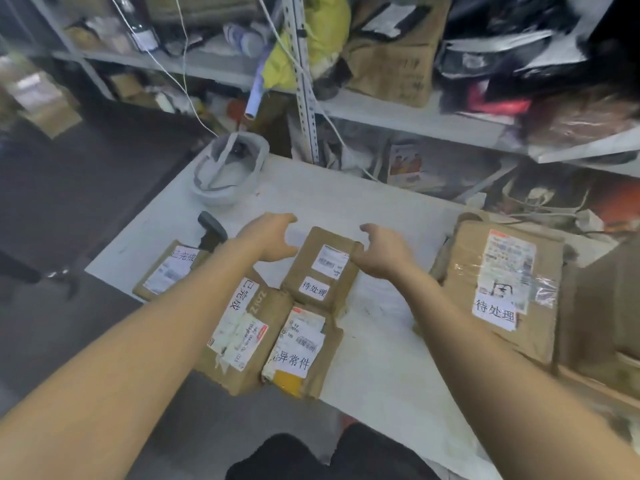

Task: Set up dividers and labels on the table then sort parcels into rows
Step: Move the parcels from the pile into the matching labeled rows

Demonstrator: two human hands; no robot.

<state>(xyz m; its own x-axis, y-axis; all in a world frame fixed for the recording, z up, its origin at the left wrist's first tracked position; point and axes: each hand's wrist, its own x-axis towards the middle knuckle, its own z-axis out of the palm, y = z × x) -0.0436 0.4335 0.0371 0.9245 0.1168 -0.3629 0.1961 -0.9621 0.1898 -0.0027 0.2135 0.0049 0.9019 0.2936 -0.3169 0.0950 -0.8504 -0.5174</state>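
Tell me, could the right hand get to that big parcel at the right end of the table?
Probably yes. The right hand looks empty, and only bare table lies between it and the big parcel, whose top is uncovered.

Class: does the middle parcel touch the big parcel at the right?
Apart: head view shows bare table between the middle parcel and the big parcel.

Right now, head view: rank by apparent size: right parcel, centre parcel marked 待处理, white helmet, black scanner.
1. Right parcel, clearly largest.
2. White helmet and centre parcel look alike; the helmet sits farther away, so no ranking between them.
3. Black scanner, smallest, partly hidden.
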